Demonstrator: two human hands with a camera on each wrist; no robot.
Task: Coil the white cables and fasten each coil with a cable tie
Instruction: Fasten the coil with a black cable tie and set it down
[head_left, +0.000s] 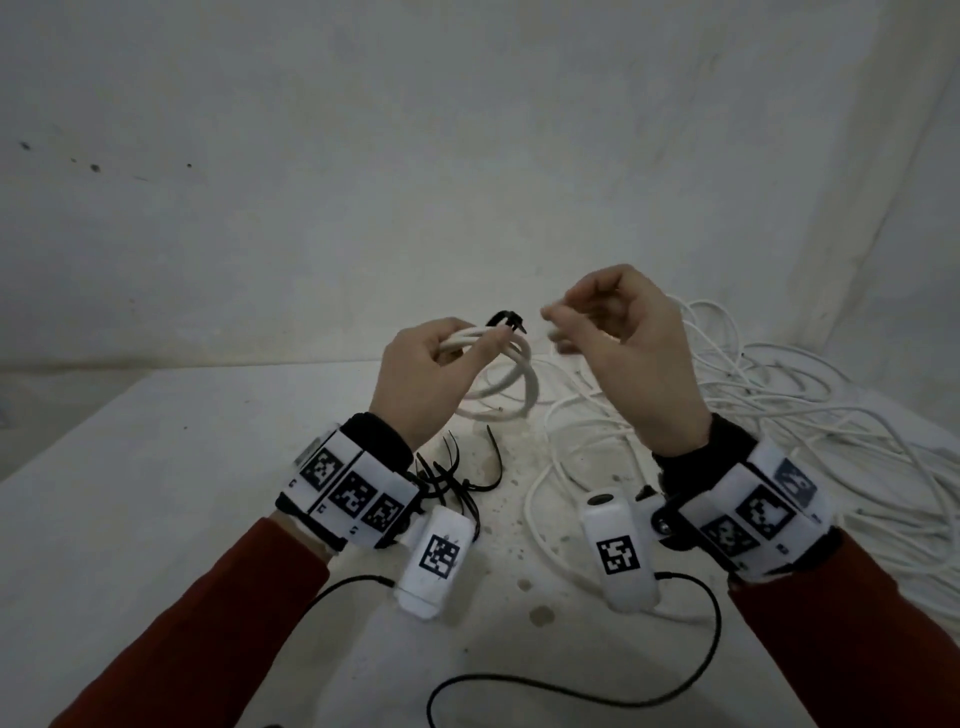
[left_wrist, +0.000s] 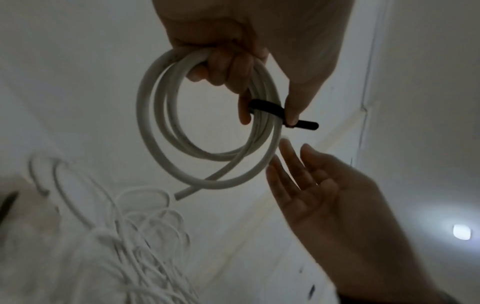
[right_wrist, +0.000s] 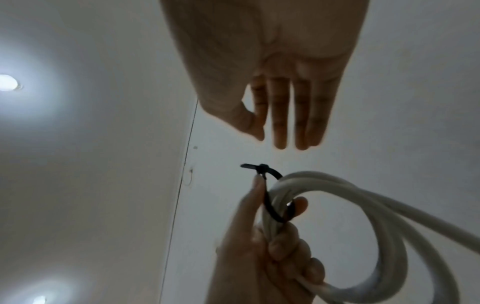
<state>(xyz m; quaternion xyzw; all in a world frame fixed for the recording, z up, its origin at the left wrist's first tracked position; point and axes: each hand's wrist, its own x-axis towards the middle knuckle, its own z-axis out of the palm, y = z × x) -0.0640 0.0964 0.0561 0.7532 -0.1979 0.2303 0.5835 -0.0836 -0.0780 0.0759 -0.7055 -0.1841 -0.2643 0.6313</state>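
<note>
My left hand (head_left: 470, 345) holds a small coil of thick white cable (head_left: 531, 387) up above the table. Its fingers are curled through the loops, and thumb and forefinger pinch the coil where a black cable tie (head_left: 506, 319) wraps it. In the left wrist view the tie (left_wrist: 265, 107) circles the coil (left_wrist: 145, 115), with its short tail sticking out past the thumb. My right hand (head_left: 566, 327) hovers just right of the tie, holding nothing. In the right wrist view its fingers (right_wrist: 280, 123) are straight, a short gap from the tie's head (right_wrist: 263, 167).
A large tangle of loose white cables (head_left: 779, 405) lies on the white table (head_left: 156, 493) to the right and under my right hand. Several spare black cable ties (head_left: 452, 478) lie below my left wrist. A thin black wire (head_left: 571, 696) loops near the front edge.
</note>
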